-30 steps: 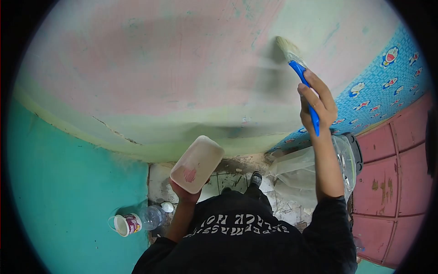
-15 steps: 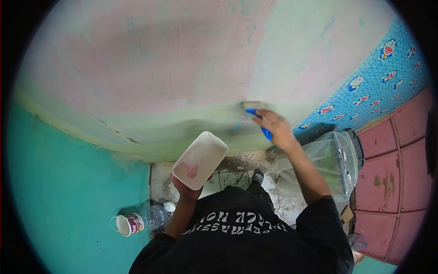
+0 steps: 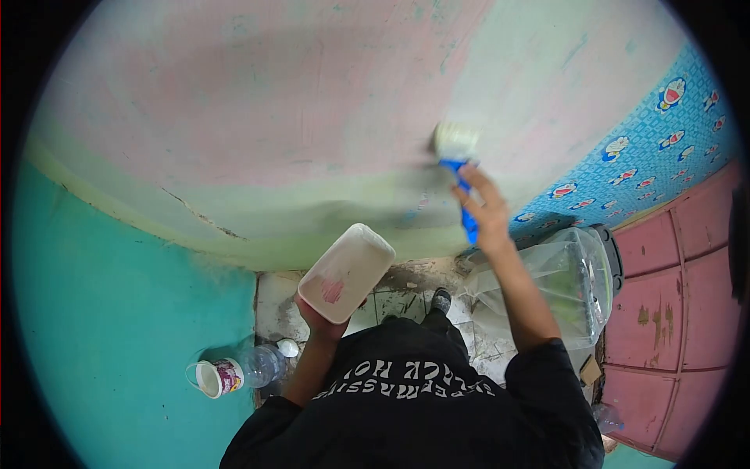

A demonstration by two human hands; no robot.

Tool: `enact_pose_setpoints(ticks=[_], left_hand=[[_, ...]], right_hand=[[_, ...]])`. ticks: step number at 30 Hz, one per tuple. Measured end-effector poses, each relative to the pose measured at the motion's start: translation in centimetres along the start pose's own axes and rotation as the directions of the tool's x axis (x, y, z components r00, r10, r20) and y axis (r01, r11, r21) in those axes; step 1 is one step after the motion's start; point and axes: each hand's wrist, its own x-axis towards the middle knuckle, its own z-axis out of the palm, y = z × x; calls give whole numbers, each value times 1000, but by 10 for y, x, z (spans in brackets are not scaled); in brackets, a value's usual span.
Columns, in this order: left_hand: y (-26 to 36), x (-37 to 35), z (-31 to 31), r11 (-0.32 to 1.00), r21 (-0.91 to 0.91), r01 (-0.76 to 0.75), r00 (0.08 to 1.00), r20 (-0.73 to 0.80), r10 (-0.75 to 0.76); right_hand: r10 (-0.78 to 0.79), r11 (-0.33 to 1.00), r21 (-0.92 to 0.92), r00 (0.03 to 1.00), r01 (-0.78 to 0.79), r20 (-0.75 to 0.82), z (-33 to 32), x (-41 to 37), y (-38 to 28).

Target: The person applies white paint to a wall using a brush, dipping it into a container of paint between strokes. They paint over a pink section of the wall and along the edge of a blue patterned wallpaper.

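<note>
A paintbrush with a blue handle and pale bristles (image 3: 457,141) is against the pink and pale green wall (image 3: 312,102). My right hand (image 3: 486,209) is closed round its handle, with the bristles pointing up the wall. Lower and to the left, my left hand (image 3: 320,319) grips the near end of a white rectangular tray (image 3: 351,266) from below. A pinkish smear shows inside the tray. Most of my left fingers are hidden under it.
A plastic-covered container (image 3: 547,281) stands at the right, below blue cartoon wallpaper (image 3: 617,168). Beyond it is a pink panelled surface (image 3: 644,313). A small bucket (image 3: 219,378) and a clear bottle (image 3: 264,365) are at the lower left, by the teal wall (image 3: 109,313).
My right hand has moved up and slightly right with the paintbrush, so the bristles sit higher on the wall. My left hand and the tray have hardly moved.
</note>
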Motion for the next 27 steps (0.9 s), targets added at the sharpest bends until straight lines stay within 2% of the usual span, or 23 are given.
enact_pose_setpoints(ticks=[1, 3, 4, 5, 6, 8, 13, 16, 19, 26, 27], left_hand=[[1, -4, 4, 880, 453, -141, 988, 11, 153], [-3, -6, -1, 788, 580, -206, 975, 51, 218], [-10, -2, -10, 943, 296, -150, 989, 31, 148], [-12, 0, -10, 994, 71, -82, 996, 28, 80], [-12, 2, -7, 987, -158, -9, 1000, 25, 13], [-10, 5, -1, 900, -422, 110, 994, 24, -110], [-29, 13, -18, 910, -396, 121, 992, 12, -126], [-32, 16, -9, 917, -384, 106, 994, 27, -104], [-30, 17, 23, 930, -358, 80, 996, 58, -64], [-52, 19, 84, 934, -336, 125, 983, 170, -70], [-57, 19, 91, 942, -316, 113, 987, 144, -70]], right_hand=[[15, 1000, 7, 997, -15, 74, 15, -22, -7], [127, 978, 110, 922, -179, 366, 37, -61, -14], [172, 962, 121, 890, -243, 422, 47, -79, -15], [211, 944, 127, 854, -304, 476, 56, -94, -13], [243, 924, 131, 815, -359, 526, 56, -94, -15], [333, 866, 225, 850, -447, 408, 57, -98, -23], [552, 766, 349, 831, -540, 73, 34, -82, -48], [744, 572, 512, 668, -640, 4, 18, -80, -52], [876, 298, 768, 482, -566, 15, -15, -62, -63], [832, 238, 813, 543, -531, 111, -87, -42, -83], [823, 235, 811, 554, -536, 128, -92, -41, -85]])
